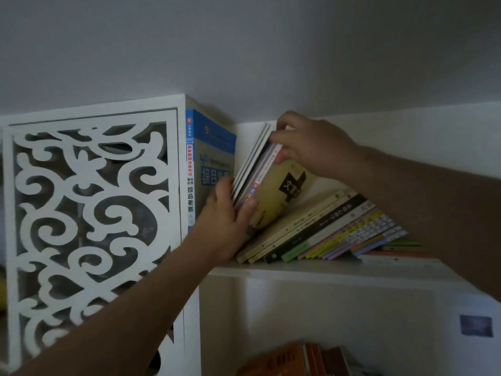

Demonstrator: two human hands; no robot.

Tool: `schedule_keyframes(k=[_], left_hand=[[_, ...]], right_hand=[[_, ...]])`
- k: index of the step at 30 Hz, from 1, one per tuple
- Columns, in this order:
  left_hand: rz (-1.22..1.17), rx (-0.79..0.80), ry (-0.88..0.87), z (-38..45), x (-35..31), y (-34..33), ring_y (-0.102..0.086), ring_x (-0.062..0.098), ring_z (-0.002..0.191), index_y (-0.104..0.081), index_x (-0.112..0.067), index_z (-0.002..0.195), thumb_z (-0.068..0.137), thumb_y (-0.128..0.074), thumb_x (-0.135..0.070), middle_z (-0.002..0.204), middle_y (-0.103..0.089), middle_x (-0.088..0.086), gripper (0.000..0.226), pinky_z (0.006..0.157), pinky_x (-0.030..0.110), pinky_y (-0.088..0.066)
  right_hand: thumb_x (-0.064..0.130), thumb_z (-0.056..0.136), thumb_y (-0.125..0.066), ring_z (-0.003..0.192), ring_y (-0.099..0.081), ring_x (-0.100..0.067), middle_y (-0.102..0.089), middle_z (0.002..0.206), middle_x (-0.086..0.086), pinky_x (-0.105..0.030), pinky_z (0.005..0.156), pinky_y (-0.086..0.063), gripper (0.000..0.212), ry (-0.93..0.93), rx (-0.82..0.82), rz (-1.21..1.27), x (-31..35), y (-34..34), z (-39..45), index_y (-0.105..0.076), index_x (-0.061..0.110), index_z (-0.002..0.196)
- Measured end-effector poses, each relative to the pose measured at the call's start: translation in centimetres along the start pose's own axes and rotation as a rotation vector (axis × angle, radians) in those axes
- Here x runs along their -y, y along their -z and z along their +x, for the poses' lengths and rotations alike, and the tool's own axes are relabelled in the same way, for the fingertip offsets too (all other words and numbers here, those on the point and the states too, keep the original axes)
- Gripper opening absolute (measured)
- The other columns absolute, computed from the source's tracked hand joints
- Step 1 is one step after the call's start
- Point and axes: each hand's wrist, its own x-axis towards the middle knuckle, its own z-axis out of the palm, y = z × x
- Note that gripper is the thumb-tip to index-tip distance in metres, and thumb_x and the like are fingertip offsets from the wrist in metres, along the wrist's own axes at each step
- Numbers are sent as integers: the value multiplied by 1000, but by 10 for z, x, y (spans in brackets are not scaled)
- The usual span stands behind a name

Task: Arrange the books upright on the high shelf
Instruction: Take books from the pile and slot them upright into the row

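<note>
left hand (226, 226): fingers clamped on lower edge of tilted bundle (264, 183) | right hand (306, 146): fingers curled over bundle's top | bundle: left end of shelf (311, 270), leaning beside upright blue book (210, 164) | slumped row (339, 229): lying toward shelf's right
</note>
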Motion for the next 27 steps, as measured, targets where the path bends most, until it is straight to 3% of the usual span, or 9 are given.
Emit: schedule_keyframes(k=[3, 5, 8, 11, 13, 16, 19, 22, 27], left_hand=[[204, -175, -203, 2, 3, -2, -51, 22, 133, -5, -27, 165, 100, -61, -40, 159, -34, 8, 86, 96, 43, -53], [218, -245, -161, 11, 1, -2, -51, 26, 131, 8, -32, 165, 95, -70, -29, 159, -32, 9, 105, 93, 44, -53], [263, -321, -45, 19, -1, -10, -56, 27, 123, 14, -43, 162, 92, -74, -24, 153, -38, 10, 113, 84, 33, -45], [262, -368, 35, 20, 0, -20, -54, 29, 128, 14, -50, 160, 92, -73, -22, 149, -43, 12, 113, 94, 42, -51], [158, -390, 95, 22, 2, -26, -54, 29, 130, 12, -52, 160, 93, -72, -20, 145, -48, 10, 112, 102, 52, -51], [0, -477, 183, 24, 2, -37, -58, 27, 124, 9, -54, 160, 93, -70, -15, 137, -54, 7, 111, 100, 55, -54], [-61, -551, 223, 19, -5, -43, -58, 26, 125, 10, -56, 158, 96, -65, -15, 138, -52, 6, 106, 97, 56, -55], [-15, -501, 161, 4, -3, -48, -43, 23, 144, 14, -54, 158, 98, -58, -17, 156, -40, 5, 101, 113, 57, -45], [-107, -363, 91, -21, 14, -51, -17, 16, 158, 4, -42, 164, 100, -61, -25, 171, -13, -4, 92, 127, 45, -22]], right_hand=[[33, 103, -66, 118, -54, -19, -46, 141, 2, -36, 93, -48, 32, -4, -6, 196, 11, -15, 27, -64, 29, 135], [26, 103, -67, 130, -49, -20, -40, 151, -2, -40, 110, -47, 38, 47, 6, 213, 18, -20, 41, -61, 28, 141], [21, 105, -62, 128, -57, -19, -38, 157, -4, -42, 106, -52, 42, 129, 29, 241, 32, -15, 56, -54, 24, 147], [31, 106, -55, 110, -71, -6, -47, 155, 1, -29, 93, -58, 54, 134, 14, 365, 39, -6, 61, -38, 35, 158], [26, 102, -65, 125, -63, -6, -33, 168, 1, -18, 94, -51, 59, 97, 4, 335, 41, -6, 61, -42, 30, 156], [26, 94, -79, 148, -42, -24, -16, 174, -6, -30, 110, -42, 65, 35, -86, 240, 50, -18, 61, -46, 23, 150], [46, 95, -74, 149, -41, -29, -23, 172, -7, -47, 115, -45, 87, -312, -55, 597, 75, -34, 56, -25, 28, 164], [83, 81, -63, 129, -61, -35, -53, 153, -2, -61, 101, -52, 96, -752, 236, 1387, 104, -45, 38, -24, 45, 159], [48, 88, -80, 121, -67, -21, -65, 136, 4, -57, 107, -53, 82, -611, 187, 1464, 127, -79, 30, -31, 46, 153]])
